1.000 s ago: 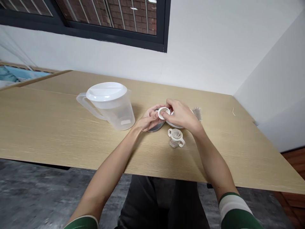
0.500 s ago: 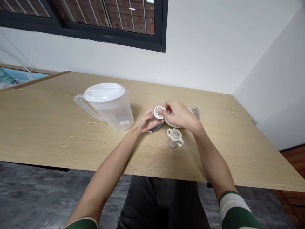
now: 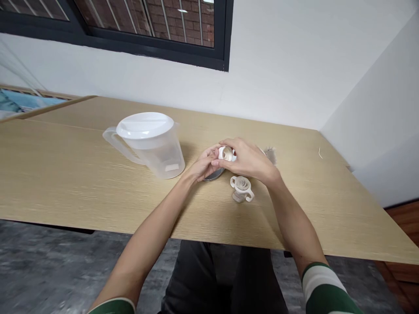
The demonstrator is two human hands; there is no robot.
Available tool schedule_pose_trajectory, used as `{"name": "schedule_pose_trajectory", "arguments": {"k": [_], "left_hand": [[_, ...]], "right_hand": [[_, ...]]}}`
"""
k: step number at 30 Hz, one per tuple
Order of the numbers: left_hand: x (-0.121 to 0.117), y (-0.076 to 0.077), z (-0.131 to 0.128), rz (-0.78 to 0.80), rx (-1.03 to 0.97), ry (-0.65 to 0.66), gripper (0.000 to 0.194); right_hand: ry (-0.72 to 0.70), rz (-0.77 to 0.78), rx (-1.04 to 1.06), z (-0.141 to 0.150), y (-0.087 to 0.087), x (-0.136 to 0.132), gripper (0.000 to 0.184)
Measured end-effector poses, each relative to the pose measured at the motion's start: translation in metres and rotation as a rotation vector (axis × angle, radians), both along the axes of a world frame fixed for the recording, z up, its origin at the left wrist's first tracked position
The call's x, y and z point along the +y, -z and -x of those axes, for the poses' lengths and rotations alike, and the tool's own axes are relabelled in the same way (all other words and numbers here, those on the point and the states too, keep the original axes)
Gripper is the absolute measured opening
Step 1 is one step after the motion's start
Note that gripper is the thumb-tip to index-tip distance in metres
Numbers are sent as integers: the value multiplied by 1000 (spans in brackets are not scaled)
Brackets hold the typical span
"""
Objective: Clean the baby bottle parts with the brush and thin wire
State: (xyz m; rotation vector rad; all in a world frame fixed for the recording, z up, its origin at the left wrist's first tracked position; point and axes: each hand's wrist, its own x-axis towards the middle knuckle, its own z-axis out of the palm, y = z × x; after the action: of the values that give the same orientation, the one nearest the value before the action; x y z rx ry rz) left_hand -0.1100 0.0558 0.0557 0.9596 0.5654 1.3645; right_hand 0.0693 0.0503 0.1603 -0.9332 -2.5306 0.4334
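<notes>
In front of me both hands hold a small white screw-ring cap (image 3: 225, 153), turned so that its beige, hollow inside shows. My left hand (image 3: 206, 165) grips it from the left with thumb and fingers. From above and the right, my right hand (image 3: 247, 159) pinches its rim, fingers over the top and thumb below. Just below my right hand stands a small clear bottle (image 3: 241, 189) with two white side handles and a ringed, translucent top. Under my left hand a dark round disc (image 3: 214, 175) is partly hidden.
A translucent pitcher (image 3: 157, 150) with a white lid stands to the left. Behind my right hand, a white rim and a grey bristly brush (image 3: 271, 155) are partly covered. A short pale strip (image 3: 320, 153) lies far right on the wooden table (image 3: 81, 174), near the wall.
The cap has been turned from facing me to a tilted, sideways pose and moved slightly right. My right thumb has left its centre and now rests at its lower edge.
</notes>
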Motion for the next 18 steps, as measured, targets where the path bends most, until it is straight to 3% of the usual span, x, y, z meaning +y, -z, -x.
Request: {"name": "schedule_pose_trajectory", "arguments": {"k": [4, 8, 12, 15, 18], "left_hand": [[0, 2, -1, 2, 48, -62, 61], [0, 1, 1, -90, 105, -32, 70], [-4, -4, -3, -250, 501, 76, 58], [-10, -6, -13, -362, 828, 126, 49], [-12, -5, -22, -403, 904, 151, 44]], "right_hand": [[20, -29, -22, 2, 5, 1, 29], [59, 13, 55, -12, 0, 4, 33], [247, 23, 225, -39, 0, 7, 43], [323, 49, 337, -58, 13, 8, 47], [312, 107, 421, -69, 34, 6, 46]]}}
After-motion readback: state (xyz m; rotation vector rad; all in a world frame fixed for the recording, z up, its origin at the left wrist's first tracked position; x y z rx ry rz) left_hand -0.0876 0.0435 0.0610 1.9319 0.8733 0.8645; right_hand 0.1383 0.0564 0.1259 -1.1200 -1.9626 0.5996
